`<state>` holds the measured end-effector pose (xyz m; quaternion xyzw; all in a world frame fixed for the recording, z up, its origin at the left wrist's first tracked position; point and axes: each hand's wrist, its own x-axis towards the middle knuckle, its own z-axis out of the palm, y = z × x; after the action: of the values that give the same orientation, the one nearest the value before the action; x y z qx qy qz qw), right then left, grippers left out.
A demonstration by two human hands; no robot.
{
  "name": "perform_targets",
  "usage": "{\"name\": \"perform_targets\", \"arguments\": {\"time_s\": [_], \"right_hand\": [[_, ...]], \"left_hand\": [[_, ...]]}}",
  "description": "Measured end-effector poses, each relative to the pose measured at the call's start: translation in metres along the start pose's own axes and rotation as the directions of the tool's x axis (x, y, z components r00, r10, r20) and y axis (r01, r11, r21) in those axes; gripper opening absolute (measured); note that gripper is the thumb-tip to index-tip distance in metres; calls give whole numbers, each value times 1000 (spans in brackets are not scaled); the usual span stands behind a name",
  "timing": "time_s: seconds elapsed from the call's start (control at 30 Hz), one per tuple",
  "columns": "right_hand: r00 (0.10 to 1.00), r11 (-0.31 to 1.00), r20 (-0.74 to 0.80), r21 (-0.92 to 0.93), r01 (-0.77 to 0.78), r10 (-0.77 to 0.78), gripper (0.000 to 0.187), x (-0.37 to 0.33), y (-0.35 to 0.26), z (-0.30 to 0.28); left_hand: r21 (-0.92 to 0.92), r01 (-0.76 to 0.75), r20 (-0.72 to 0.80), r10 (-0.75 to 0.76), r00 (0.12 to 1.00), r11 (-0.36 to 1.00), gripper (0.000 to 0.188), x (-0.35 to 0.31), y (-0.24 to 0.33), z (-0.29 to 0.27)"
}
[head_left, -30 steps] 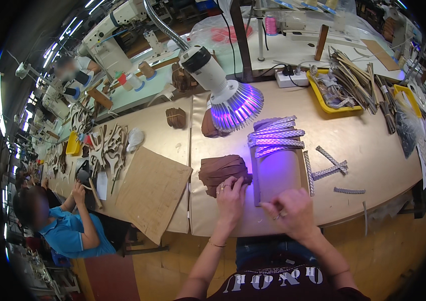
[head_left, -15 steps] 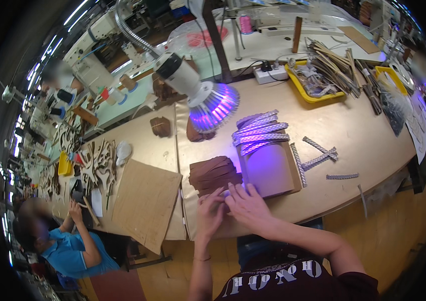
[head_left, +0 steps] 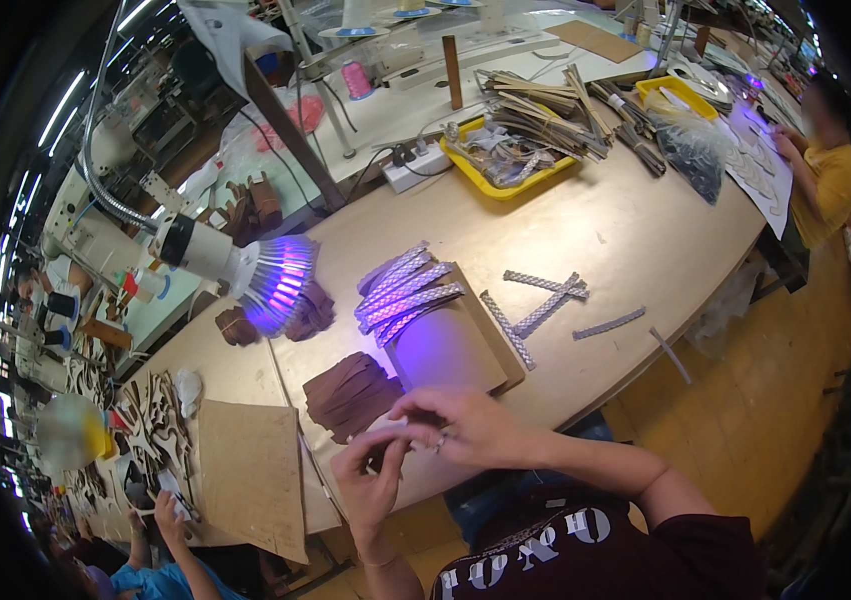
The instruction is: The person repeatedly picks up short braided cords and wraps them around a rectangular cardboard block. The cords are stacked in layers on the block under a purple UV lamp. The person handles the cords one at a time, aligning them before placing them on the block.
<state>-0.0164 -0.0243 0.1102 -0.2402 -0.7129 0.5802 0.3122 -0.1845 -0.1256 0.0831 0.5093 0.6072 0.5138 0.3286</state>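
Note:
Close together at the table's front edge, my left hand [head_left: 370, 472] and my right hand [head_left: 470, 428] meet at the fingertips. The fingers of each are bent into a pinch. Whatever lies between them is too small and hidden to name. Just beyond is a bundle of flat brown strips [head_left: 350, 396], near my left hand. Beside it, past my right hand, rests a shallow cardboard box [head_left: 450, 352], lit violet. Silver-grey braided strips [head_left: 407, 290] are heaped over its far end.
A lamp [head_left: 280, 285] with a violet glow hangs over the table at left. Loose braided strips [head_left: 550, 305] lie right of the box. A yellow tray [head_left: 515, 185] stands farther back. At left is a brown board [head_left: 250, 475]. People sit at left and far right.
My view has turned right, so the table things sit farther left. My hands have lifted off the brown strips, back toward me, and their fingertips now meet.

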Motion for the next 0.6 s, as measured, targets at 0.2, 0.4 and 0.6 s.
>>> {"name": "perform_targets", "arguments": {"time_s": [0.2,0.4,0.6], "right_hand": [[890,994,-457,-104,-42,-10,18,-9,25,-55],[814,882,-570,-433,-185,-109,21,-13,57,-71],[899,733,-431,-637,-237,-84,22,-61,84,-99]], "left_hand": [[-86,76,21,-74,997,993,17,55,-7,33],[182,-29,-266,78,961,983,25,56,-22,57],[632,-48,-373,358,856,773,29,9,-18,56]]}}
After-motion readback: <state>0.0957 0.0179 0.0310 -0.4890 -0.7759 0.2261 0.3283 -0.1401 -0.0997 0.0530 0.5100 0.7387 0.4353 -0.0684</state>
